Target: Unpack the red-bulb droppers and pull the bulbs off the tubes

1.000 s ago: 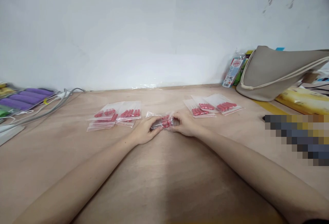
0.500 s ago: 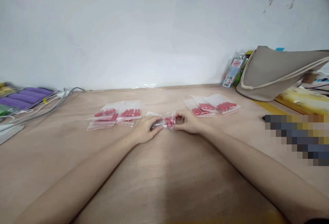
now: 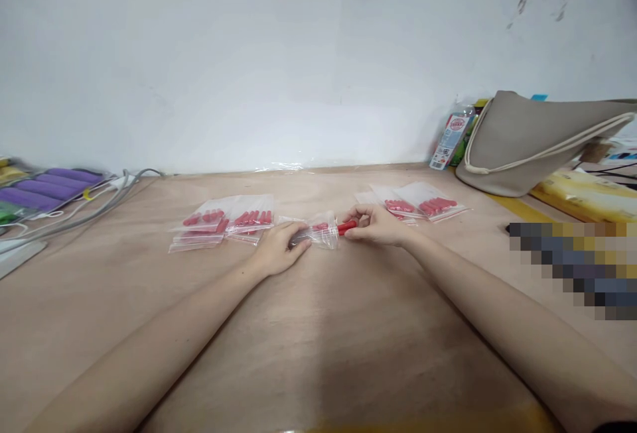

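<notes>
Here, gripped around its left end by the left hand (image 3: 283, 247), above the wooden tabletop (image 3: 279, 360): a clear bag (image 3: 327, 241), the landmark for all positions below. Visible through the film, toward the upper right of the clear bag: a little red, too small to count. Pinched between thumb and fingers of the right hand (image 3: 375, 224), at the right end of the clear bag: slender red pieces (image 3: 347, 227), with insertion depth impossible to tell. Left of the clear bag: two overlapping piles of flat transparent packets (image 3: 251, 217), with short red rods inside. Right of the clear bag and slightly beyond: fanned packets (image 3: 432, 199) of similar kind, partly covered by the right hand. Far left of the clear bag: purple rolls (image 3: 50, 191) and a curved grey cable (image 3: 99, 213). Far right of the clear bag and farther back: a tilted printed carton (image 3: 450, 141), a large grey pouch (image 3: 522, 141) with pale cord, and a yellow pack (image 3: 582, 197). Directly beyond the clear bag: crumpled film (image 3: 283, 167) along the foot of a white wall (image 3: 298, 68).
</notes>
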`<state>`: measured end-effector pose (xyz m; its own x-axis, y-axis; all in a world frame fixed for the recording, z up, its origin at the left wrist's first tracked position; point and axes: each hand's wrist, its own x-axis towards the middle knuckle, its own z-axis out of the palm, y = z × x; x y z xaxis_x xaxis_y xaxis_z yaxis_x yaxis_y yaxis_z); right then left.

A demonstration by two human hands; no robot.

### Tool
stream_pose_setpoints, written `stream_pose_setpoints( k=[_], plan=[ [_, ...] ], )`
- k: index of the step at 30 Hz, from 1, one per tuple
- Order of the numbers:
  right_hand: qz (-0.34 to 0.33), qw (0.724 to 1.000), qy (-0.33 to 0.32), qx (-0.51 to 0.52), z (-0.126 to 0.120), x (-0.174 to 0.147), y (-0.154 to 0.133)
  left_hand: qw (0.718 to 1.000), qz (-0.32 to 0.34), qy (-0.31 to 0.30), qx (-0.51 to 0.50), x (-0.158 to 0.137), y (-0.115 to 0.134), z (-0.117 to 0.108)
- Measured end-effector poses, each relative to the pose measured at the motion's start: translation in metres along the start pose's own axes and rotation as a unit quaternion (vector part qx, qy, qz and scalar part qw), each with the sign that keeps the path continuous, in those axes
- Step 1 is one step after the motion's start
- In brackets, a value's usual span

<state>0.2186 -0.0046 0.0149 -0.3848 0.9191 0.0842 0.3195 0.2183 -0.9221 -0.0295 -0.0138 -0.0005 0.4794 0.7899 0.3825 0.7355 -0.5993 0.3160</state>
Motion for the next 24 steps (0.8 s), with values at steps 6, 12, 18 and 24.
stream_pose_setpoints(
  k=[6, 12, 18, 24],
  plan=[
    [0.048, 0.991, 0.026, 0.126, -0.005, 0.001, -0.001, 0.999, -0.026, 0.019, 0.022, -0.001, 0.002, 0.0],
    [0.027, 0.982, 0.156, 0.105, -0.044, 0.0, -0.011, 0.996, -0.073, 0.015, 0.053, 0.0, 0.006, 0.0],
    [-0.194, 0.912, 0.287, -0.219, -0.037, 0.003, 0.009, 0.99, -0.112, -0.001, 0.084, 0.001, 0.006, 0.002],
    [-0.306, 0.825, 0.167, -0.445, -0.009, 0.001, 0.033, 0.989, -0.113, -0.001, 0.1, 0.001, 0.004, 0.003]
  ],
)
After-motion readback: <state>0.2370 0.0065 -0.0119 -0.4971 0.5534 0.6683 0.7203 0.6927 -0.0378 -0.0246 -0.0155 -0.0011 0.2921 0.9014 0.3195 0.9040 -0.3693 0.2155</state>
